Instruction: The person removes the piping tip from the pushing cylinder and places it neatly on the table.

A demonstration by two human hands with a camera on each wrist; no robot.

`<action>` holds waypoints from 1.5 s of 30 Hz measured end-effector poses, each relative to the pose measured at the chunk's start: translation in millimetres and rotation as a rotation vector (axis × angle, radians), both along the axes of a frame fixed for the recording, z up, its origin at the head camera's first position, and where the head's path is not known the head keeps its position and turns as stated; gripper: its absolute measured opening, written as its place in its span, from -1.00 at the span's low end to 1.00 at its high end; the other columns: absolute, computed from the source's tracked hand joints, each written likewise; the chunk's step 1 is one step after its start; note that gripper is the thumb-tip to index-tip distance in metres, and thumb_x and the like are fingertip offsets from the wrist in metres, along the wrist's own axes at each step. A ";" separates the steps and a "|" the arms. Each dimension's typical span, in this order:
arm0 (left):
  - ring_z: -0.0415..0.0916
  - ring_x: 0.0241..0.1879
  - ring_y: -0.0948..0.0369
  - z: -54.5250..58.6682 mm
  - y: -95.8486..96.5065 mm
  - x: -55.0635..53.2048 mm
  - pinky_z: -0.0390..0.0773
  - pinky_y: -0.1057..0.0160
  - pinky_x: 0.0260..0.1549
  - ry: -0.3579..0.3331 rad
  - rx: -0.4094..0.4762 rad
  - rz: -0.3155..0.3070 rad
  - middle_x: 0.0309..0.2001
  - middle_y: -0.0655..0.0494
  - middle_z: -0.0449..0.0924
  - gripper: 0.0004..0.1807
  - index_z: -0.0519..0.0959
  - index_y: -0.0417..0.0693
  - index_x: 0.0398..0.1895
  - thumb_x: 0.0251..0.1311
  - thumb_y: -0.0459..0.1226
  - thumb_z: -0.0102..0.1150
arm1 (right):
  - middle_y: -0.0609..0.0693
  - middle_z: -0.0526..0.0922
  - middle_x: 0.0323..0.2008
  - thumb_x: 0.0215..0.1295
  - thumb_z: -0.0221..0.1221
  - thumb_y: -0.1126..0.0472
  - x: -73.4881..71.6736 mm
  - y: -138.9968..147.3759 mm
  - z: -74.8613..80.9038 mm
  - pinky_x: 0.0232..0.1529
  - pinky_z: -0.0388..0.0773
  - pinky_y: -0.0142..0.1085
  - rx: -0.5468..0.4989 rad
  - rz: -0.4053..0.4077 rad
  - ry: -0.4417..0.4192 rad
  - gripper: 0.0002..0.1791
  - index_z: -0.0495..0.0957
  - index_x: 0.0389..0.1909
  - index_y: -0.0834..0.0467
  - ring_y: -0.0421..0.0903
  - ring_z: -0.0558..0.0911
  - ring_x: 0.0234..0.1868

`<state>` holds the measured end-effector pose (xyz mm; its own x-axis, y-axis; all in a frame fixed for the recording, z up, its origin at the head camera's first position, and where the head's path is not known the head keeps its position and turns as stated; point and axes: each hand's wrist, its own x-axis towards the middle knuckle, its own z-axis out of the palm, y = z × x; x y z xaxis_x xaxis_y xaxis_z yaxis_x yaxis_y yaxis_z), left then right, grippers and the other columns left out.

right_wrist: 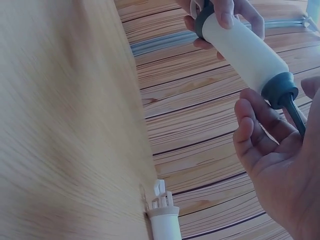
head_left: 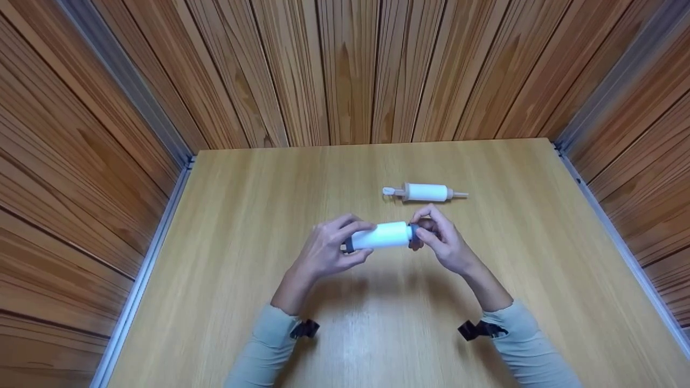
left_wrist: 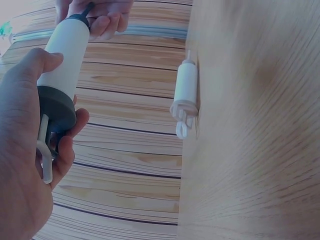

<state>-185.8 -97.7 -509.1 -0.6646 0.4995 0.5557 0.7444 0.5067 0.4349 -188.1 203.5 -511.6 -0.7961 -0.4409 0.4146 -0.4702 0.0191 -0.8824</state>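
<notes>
A large syringe with a white barrel (head_left: 381,236) and dark green end caps is held level between both hands, above the table. My left hand (head_left: 330,245) grips it at the handle end, thumb laid along the barrel and fingers curled beneath. Out of the rear cap (left_wrist: 57,107) sticks a pale looped plunger handle (left_wrist: 46,172). At the other end, my right hand (head_left: 443,241) holds the front cap (right_wrist: 279,89) with thumb and fingers. The thin dark nozzle (right_wrist: 295,114) runs back along the right palm, partly hidden there.
A second syringe (head_left: 427,192), white with beige ends, lies on the wooden table (head_left: 259,188) beyond the hands, its looped handle to the left. Wood-plank walls (head_left: 345,70) with metal rails (head_left: 148,264) enclose the table on the back and sides.
</notes>
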 end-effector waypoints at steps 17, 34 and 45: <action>0.80 -0.19 0.07 -1.2 0.1 0.2 0.78 0.20 -0.28 -0.007 0.026 -0.002 0.05 -0.03 0.83 -0.57 0.78 0.05 0.21 0.33 -0.09 0.59 | -0.27 0.70 -0.05 0.34 0.16 0.68 0.0 -1.0 -1.0 -0.05 0.70 -0.46 -0.024 -0.032 0.084 -0.68 0.36 0.07 0.58 -0.34 0.72 -0.08; 0.79 -0.22 0.09 2.5 0.6 -0.6 0.75 0.26 -0.32 -0.004 0.010 -0.004 0.05 -0.03 0.82 -0.58 0.77 0.05 0.21 0.34 -0.09 0.58 | -0.27 0.71 -0.10 0.49 0.09 0.63 2.6 -2.3 0.5 -0.16 0.71 -0.46 -0.046 -0.028 -0.002 -0.78 0.33 0.07 0.56 -0.33 0.71 -0.18; 0.77 -0.27 0.10 3.9 0.9 -1.1 0.72 0.28 -0.35 0.009 0.005 -0.013 0.05 -0.02 0.82 -0.57 0.77 0.06 0.22 0.33 -0.09 0.58 | -0.27 0.66 -0.03 0.43 0.09 0.66 2.5 0.6 -1.0 -0.09 0.71 -0.46 -0.040 -0.024 0.046 -0.74 0.32 0.07 0.56 -0.33 0.71 -0.10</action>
<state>-186.9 -96.8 -505.2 -0.6534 0.5049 0.5641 0.7545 0.4950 0.4309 -185.6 204.0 -512.7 -0.7858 -0.4040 0.4684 -0.5104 -0.0043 -0.8599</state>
